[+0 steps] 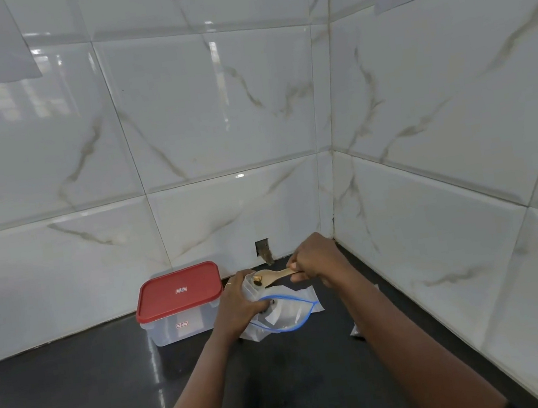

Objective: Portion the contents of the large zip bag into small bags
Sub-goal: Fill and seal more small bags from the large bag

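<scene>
Our left hand (240,303) grips a small bag (249,289) just over the large zip bag (290,315) lying on the counter (81,403). Our right hand (317,261) clamps a wooden spoon (271,277), its bowl at the small bag's mouth.

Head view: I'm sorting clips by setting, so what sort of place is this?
Probably a home kitchen corner: glossy marble-look wall tiles, a dark polished counter, and a red-lidded food container.

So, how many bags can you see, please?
3: a small bag in the left hand, the large zip bag under it, a flat bag behind. A scrap beside the right forearm may be another.
</scene>
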Available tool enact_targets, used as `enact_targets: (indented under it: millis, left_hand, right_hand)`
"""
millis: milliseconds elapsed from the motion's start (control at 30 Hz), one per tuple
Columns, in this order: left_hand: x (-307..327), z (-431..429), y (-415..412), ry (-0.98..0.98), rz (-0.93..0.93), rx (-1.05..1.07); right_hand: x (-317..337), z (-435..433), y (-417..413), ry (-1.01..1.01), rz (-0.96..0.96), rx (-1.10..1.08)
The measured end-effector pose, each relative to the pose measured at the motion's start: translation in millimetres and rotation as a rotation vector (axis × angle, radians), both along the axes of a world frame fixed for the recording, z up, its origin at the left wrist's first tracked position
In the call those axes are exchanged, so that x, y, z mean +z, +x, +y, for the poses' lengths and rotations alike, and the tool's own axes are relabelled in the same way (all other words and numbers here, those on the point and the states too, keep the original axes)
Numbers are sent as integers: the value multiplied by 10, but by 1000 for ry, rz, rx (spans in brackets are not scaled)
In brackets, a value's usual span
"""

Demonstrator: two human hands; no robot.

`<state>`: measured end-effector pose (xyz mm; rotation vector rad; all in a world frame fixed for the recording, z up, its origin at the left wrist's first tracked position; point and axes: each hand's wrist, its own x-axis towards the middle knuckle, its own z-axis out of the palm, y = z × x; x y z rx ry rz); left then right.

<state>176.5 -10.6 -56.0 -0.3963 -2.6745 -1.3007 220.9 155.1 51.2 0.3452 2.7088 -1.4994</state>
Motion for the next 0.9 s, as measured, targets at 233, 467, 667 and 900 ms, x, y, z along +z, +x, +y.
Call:
enact_targets:
  millis: [233,467,667,900]
  left_hand:
    - [-1,28,15,18,-16,31]
    - [49,33,37,93,-14,64]
    - [119,33,4,179,-15,110]
    - [94,131,9,122,-14,90]
  right_hand:
    - [39,-211,64,523,195,218]
    - [85,-241,105,598,253,237]
    - [106,-74,220,593,206,48]
    - [-249,-160,172,529,4,64]
